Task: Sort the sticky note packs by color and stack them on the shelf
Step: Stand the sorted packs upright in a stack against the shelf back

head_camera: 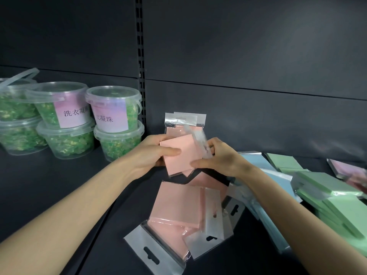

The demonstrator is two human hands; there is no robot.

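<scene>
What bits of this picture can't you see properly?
All in the head view:
- Blue packs: mostly hidden under the right arm.
- Pinkish pack, far right: cut by the frame edge, blurred.
- Held pink packs: overlapping between left hand and right hand, so their number is unclear; one wrapper is motion-blurred.
- Tub label: its last character sits behind the neighbouring tub.

Best open room is the bare shelf [49, 185] in the lower left of the frame, in front of the tubs [65, 124], plus a thin strip along the back wall right of centre. Those stacked tubs block the upper left. Loose pink packs [178, 211] clutter the lower centre. Blue packs [256, 161] and green packs [327, 195] pile up along the right edge, so that side's jammed.
</scene>
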